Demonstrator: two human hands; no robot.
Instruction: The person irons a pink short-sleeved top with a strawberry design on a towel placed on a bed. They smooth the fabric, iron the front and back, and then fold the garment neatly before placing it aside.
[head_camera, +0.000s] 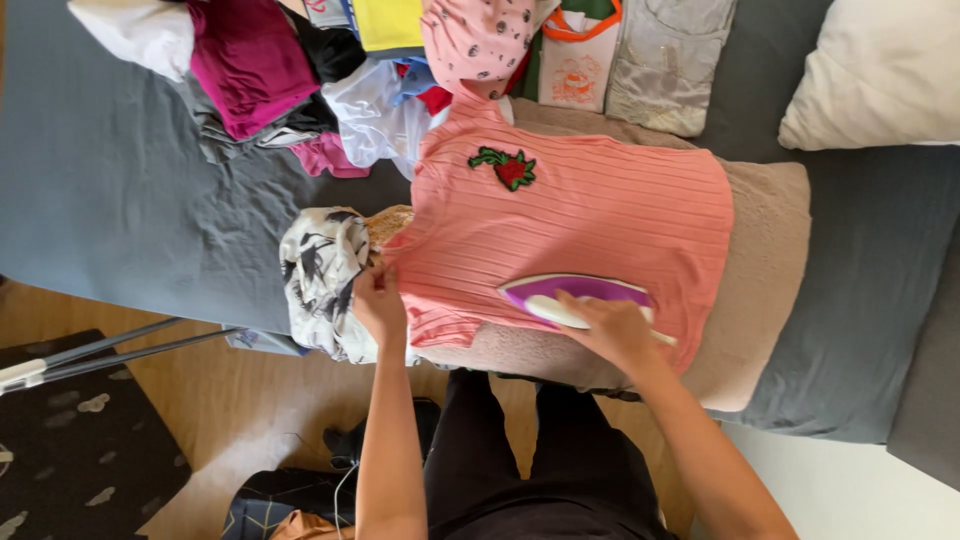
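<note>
Grey bed (120, 200) carries a beige towel (765, 270), and on it your pink ribbed top (600, 215) lies flat. Your right hand (612, 330) has its fingers closed around the handle of the purple iron (570, 292) on the hem; your left hand (378, 300) pinches the sleeve edge.

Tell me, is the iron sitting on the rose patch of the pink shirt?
No, the purple iron under the right hand rests near the pink shirt hem, well apart from the rose patch.

clothes pile (330, 70) behind, shirt (600, 210) middle bare
</note>
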